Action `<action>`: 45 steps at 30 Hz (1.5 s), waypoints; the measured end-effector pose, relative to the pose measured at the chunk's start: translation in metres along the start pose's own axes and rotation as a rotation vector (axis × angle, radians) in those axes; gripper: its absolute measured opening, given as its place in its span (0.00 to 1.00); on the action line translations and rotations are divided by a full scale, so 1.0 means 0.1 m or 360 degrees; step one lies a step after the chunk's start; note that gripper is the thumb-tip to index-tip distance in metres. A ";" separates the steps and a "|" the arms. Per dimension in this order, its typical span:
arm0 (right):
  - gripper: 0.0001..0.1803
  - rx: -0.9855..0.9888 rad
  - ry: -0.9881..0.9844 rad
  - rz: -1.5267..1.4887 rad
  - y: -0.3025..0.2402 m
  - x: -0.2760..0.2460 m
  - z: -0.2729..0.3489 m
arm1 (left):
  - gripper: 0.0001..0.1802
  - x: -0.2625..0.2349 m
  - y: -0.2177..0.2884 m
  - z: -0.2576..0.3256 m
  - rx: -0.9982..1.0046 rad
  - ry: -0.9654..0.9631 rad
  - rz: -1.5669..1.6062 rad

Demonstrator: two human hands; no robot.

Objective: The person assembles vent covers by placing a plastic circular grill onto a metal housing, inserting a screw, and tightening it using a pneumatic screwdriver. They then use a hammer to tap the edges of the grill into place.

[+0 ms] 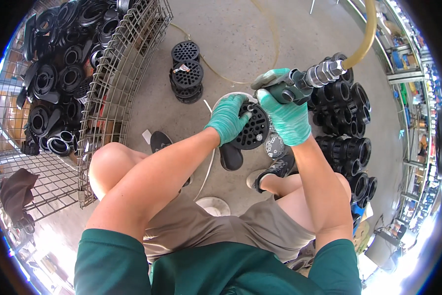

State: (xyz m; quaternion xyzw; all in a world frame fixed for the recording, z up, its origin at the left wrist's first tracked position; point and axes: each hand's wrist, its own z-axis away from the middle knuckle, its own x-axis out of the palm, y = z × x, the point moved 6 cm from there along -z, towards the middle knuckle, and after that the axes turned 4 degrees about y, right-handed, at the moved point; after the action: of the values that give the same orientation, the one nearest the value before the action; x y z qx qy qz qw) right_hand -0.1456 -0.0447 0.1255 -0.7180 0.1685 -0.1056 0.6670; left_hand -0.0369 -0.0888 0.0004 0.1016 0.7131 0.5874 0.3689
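Observation:
A round black perforated grate (254,132) is in front of my knees, with metal bolts showing on its face. My left hand (229,119), in a green glove, grips the grate's left rim, its thumb beside the upper bolt. My right hand (286,114), also gloved, is wrapped round a dark air tool (282,93) with a silver hose fitting. The tool is just right of the grate's upper edge; its working end is hidden by the hand. A black rounded arm (231,157) sticks out below the grate, and part of a white round piece shows behind my left hand.
A wire cage (113,73) on the left holds many black castings. Black perforated grates (186,73) are stacked on the floor ahead. Rows of black ring-shaped parts (343,147) stand on the right. A grey perforated disc (275,146) lies near my right shoe. The yellow hose (369,34) arches overhead.

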 end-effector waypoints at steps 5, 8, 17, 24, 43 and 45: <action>0.18 0.0038 0.0055 -0.0112 -0.05 0.03 0.01 | 0.19 0.01 -0.08 0.01 0.0022 0.0211 -0.0017; 0.17 0.0090 0.0128 -0.0028 -0.09 -0.07 0.02 | 0.20 0.04 -0.01 0.00 -0.0027 0.0123 0.0001; 0.15 -0.0031 0.0352 -0.0032 -0.42 -0.50 0.13 | 0.15 0.06 0.07 0.05 -0.0086 0.0125 -0.0410; 0.16 -0.0010 0.0390 -0.0138 -0.44 -0.63 0.24 | 0.14 0.07 0.12 0.04 -0.0009 0.0195 -0.0494; 0.10 0.0294 0.0550 -0.0514 -0.11 -0.85 0.31 | 0.11 0.03 0.04 -0.03 -0.0039 -0.0040 -0.0246; 0.11 0.0632 0.0480 -0.0385 0.38 -1.05 0.35 | 0.11 -0.09 0.03 -0.04 -0.0065 -0.0058 -0.0235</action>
State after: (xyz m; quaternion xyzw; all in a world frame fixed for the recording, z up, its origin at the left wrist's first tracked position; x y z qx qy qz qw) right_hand -0.2328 0.0256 0.0923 -0.5642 0.1549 -0.3213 0.7446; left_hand -0.0341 -0.0957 0.0070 0.0518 0.6997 0.5712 0.4260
